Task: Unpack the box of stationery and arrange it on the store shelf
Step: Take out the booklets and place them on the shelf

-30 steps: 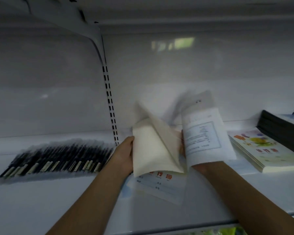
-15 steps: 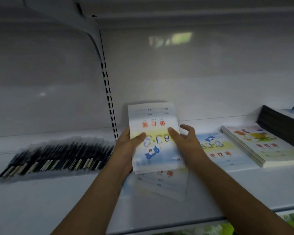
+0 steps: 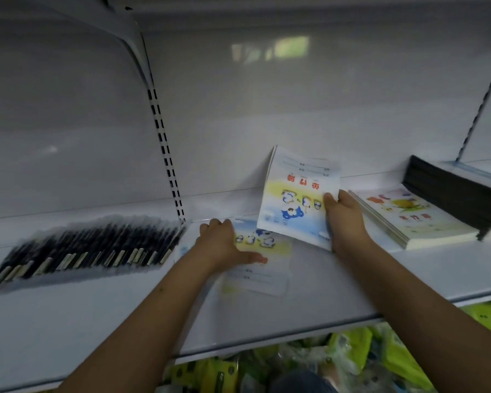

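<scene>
Right hand (image 3: 345, 219) gripping raised booklets (image 3: 298, 194); left hand (image 3: 224, 245) flat on shelf booklet (image 3: 264, 251).

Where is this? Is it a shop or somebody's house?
Most likely a shop. A long white metal shelf hangs on a slotted upright strip, as store shelving does. Many of the same goods lie on it: a row of packed pens and stacks of exercise books.

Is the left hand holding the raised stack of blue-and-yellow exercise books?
No, the right hand grips that raised stack of blue-and-yellow exercise books; the left hand rests on the flat one.
</scene>
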